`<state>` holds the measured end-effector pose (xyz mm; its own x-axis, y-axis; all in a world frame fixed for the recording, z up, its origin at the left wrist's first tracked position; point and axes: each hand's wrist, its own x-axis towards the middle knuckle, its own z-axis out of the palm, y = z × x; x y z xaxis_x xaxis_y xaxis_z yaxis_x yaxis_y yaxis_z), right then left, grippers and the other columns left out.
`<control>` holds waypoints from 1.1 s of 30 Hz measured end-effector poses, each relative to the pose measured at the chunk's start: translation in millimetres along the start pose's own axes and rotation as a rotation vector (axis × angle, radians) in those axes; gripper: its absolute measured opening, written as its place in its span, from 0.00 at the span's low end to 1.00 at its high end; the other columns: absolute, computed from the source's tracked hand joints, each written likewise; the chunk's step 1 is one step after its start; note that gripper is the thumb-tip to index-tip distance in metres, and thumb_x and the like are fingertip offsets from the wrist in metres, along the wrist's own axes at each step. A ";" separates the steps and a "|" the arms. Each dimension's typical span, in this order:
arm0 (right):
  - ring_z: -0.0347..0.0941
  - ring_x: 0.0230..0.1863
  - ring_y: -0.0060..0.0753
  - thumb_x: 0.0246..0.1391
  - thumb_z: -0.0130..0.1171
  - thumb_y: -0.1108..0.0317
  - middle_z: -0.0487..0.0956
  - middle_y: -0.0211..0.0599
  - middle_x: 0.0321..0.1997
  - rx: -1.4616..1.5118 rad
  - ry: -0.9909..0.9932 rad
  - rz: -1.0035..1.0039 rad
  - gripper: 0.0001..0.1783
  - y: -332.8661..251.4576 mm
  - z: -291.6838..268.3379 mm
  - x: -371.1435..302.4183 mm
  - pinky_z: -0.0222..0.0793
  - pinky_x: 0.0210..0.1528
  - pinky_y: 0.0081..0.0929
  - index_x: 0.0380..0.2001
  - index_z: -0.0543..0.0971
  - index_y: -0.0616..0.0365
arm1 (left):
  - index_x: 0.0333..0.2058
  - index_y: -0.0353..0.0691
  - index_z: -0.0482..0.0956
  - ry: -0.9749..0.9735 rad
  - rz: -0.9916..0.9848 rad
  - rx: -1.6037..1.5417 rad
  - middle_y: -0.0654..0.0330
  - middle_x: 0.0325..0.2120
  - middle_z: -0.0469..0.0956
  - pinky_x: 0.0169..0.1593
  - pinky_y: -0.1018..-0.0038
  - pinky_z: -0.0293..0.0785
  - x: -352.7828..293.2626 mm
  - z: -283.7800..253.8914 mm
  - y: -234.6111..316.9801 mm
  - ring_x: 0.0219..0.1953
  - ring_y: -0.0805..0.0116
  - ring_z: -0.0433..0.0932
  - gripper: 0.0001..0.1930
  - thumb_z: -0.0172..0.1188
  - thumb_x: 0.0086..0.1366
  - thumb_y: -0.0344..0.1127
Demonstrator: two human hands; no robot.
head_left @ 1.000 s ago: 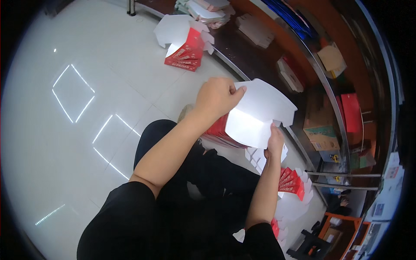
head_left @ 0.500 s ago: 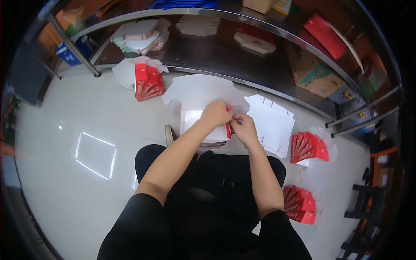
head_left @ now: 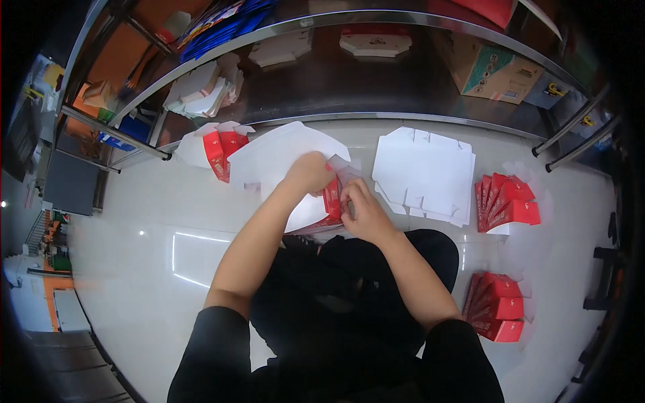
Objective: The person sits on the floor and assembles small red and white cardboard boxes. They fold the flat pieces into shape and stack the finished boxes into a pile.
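Observation:
A partly folded cardboard box, white inside and red outside, lies in front of my knees on a stack of similar red-edged pieces. My left hand is closed over its right side, the fingers bent down behind the red side wall. My right hand is at the outer face of that wall, its fingers curled in a pinch against the red card. A greyish corner flap sticks up between the hands. The left fingertips are hidden.
Flat white box blanks lie to the right. Nested red boxes stand at the right, lower right and far left. A metal shelf runs along the back, holding flat cardboard and a brown carton.
The whole view has shifted, showing more of the room at left. Both hands remain at the box's right side; more of its red outer wall shows between them.

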<state>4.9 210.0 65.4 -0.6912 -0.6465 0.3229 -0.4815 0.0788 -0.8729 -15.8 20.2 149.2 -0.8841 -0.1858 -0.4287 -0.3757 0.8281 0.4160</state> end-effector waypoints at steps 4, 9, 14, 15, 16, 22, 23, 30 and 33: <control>0.74 0.41 0.44 0.43 0.57 0.85 0.67 0.44 0.43 0.048 0.052 -0.004 0.17 11.9 0.3 -1.4 0.73 0.43 0.34 0.38 0.69 0.62 | 0.21 0.30 0.83 -0.040 -0.020 0.036 0.48 0.15 0.80 0.28 0.67 0.81 10.9 7.9 8.7 0.17 0.60 0.82 0.14 0.57 0.59 0.35; 0.74 0.41 0.43 0.42 0.57 0.87 0.68 0.42 0.42 0.000 0.038 0.032 0.17 16.6 -3.7 -1.0 0.73 0.43 0.33 0.36 0.68 0.61 | 0.22 0.31 0.84 -0.060 -0.026 0.045 0.49 0.14 0.80 0.28 0.68 0.81 20.0 20.2 11.4 0.17 0.60 0.82 0.13 0.57 0.58 0.34; 0.76 0.40 0.45 0.43 0.58 0.86 0.68 0.42 0.41 0.047 -0.023 0.069 0.17 15.3 -9.8 -1.0 0.74 0.42 0.35 0.36 0.67 0.60 | 0.24 0.32 0.84 0.013 -0.039 0.134 0.47 0.17 0.81 0.31 0.67 0.82 22.3 20.1 12.1 0.20 0.58 0.84 0.10 0.58 0.58 0.33; 0.76 0.39 0.45 0.43 0.58 0.86 0.68 0.42 0.41 0.082 -0.053 0.087 0.17 15.8 -11.1 -1.4 0.74 0.42 0.35 0.36 0.67 0.60 | 0.24 0.33 0.84 0.019 -0.038 0.148 0.46 0.19 0.82 0.33 0.66 0.82 21.9 20.6 13.1 0.22 0.57 0.85 0.10 0.58 0.57 0.32; 0.77 0.39 0.45 0.44 0.58 0.86 0.68 0.42 0.41 0.084 -0.057 0.082 0.16 15.8 -11.6 -1.3 0.74 0.41 0.35 0.36 0.67 0.60 | 0.25 0.33 0.84 0.057 -0.028 0.187 0.45 0.21 0.82 0.35 0.65 0.82 24.4 23.1 9.3 0.25 0.55 0.85 0.09 0.59 0.57 0.32; 0.77 0.37 0.45 0.45 0.58 0.86 0.71 0.43 0.38 -0.008 -0.045 0.051 0.15 12.2 -16.9 -5.1 0.75 0.40 0.35 0.34 0.68 0.61 | 0.28 0.36 0.86 0.124 -0.094 0.291 0.46 0.30 0.84 0.42 0.60 0.82 27.9 34.2 15.7 0.37 0.49 0.86 0.08 0.63 0.55 0.34; 0.77 0.37 0.45 0.45 0.58 0.86 0.71 0.43 0.37 -0.011 -0.046 0.049 0.15 9.1 -17.5 -5.6 0.75 0.40 0.36 0.34 0.68 0.61 | 0.26 0.38 0.86 0.178 -0.055 0.335 0.47 0.28 0.85 0.41 0.61 0.82 28.9 41.1 10.0 0.35 0.51 0.86 0.09 0.63 0.55 0.37; 0.80 0.30 0.40 0.49 0.57 0.84 0.77 0.42 0.33 -0.188 0.350 -0.113 0.12 12.8 -6.4 -2.9 0.77 0.33 0.30 0.37 0.73 0.61 | 0.31 0.38 0.86 0.247 -0.067 0.294 0.45 0.34 0.85 0.44 0.60 0.83 43.2 63.1 -1.3 0.39 0.48 0.85 0.07 0.63 0.55 0.31; 0.79 0.30 0.43 0.49 0.59 0.78 0.78 0.42 0.33 0.021 0.470 0.083 0.09 17.1 -19.4 2.1 0.74 0.30 0.36 0.36 0.76 0.59 | 0.29 0.37 0.86 0.297 -0.023 0.338 0.47 0.29 0.85 0.42 0.61 0.82 50.8 74.6 -16.3 0.35 0.51 0.86 0.10 0.62 0.60 0.38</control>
<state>-15.2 224.7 58.2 -0.8980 -0.2253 0.3780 -0.4069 0.0976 -0.9083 -33.8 36.8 60.9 -0.9364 -0.3094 -0.1654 -0.3284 0.9389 0.1026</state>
